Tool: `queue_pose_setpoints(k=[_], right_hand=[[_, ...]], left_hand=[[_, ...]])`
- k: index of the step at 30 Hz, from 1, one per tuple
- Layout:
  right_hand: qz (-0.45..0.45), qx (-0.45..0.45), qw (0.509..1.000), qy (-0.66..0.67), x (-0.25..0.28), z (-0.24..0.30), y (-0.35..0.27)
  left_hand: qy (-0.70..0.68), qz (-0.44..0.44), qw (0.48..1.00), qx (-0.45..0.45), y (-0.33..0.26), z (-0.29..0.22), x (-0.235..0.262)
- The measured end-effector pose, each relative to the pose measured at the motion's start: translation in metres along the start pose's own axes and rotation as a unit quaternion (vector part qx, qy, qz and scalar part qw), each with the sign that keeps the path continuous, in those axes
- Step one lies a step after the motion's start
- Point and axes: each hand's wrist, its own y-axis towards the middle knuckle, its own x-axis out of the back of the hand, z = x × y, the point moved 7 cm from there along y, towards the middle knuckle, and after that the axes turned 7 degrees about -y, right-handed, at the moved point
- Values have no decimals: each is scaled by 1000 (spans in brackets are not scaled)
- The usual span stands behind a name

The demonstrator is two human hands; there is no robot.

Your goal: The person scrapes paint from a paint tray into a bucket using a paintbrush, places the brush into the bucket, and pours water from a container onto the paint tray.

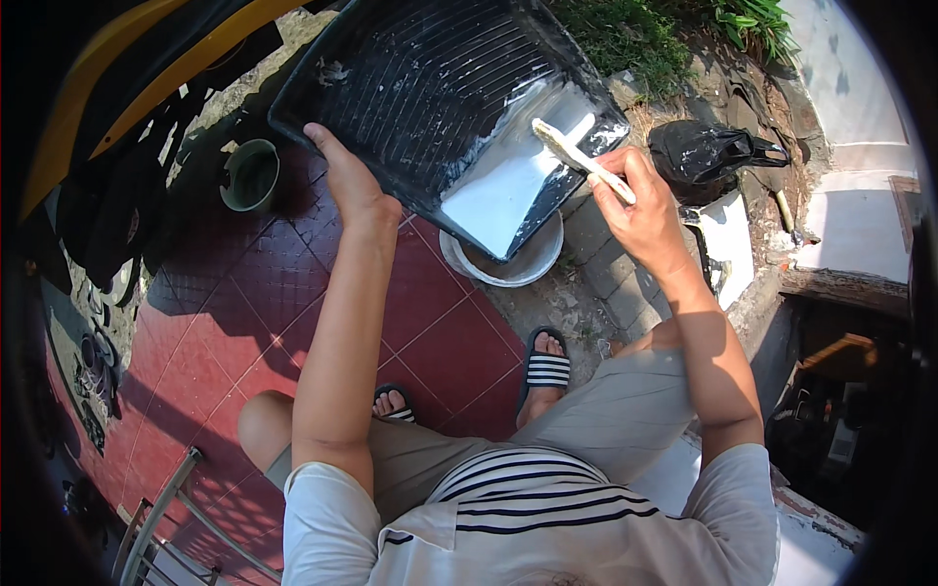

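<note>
My left hand [354,186] grips the near left edge of a black ribbed paint tray [410,83], its thumb over the rim. The tray is tilted, and white paint [503,195] pools in its lower right part. Closed round a pale, paint-smeared stick [581,161] is my right hand [640,210], at the tray's right edge. The stick's far end is over the white paint; whether it touches is unclear. Below the tray's lower corner stands a round whitish basin [518,276], partly hidden by the tray.
A green bucket [250,176] stands left on the red tiled floor [239,342]. Right of the tray lies a black plastic bag [694,156] near paving stones. Yellow and black machinery [156,73] is at upper left, a metal-framed seat [161,518] at lower left.
</note>
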Motion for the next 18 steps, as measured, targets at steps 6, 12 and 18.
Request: queue_pose_setpoints(k=[6, 12, 18], right_hand=[[83, 65, 994, 36, -19, 13, -4], [61, 28, 996, 54, 11, -4, 7], [141, 86, 984, 69, -22, 21, 0]], left_hand=[[2, 4, 1000, 0, 5, 4, 3], [1, 9, 1000, 8, -2, 5, -3], [6, 8, 1000, 7, 3, 6, 1]])
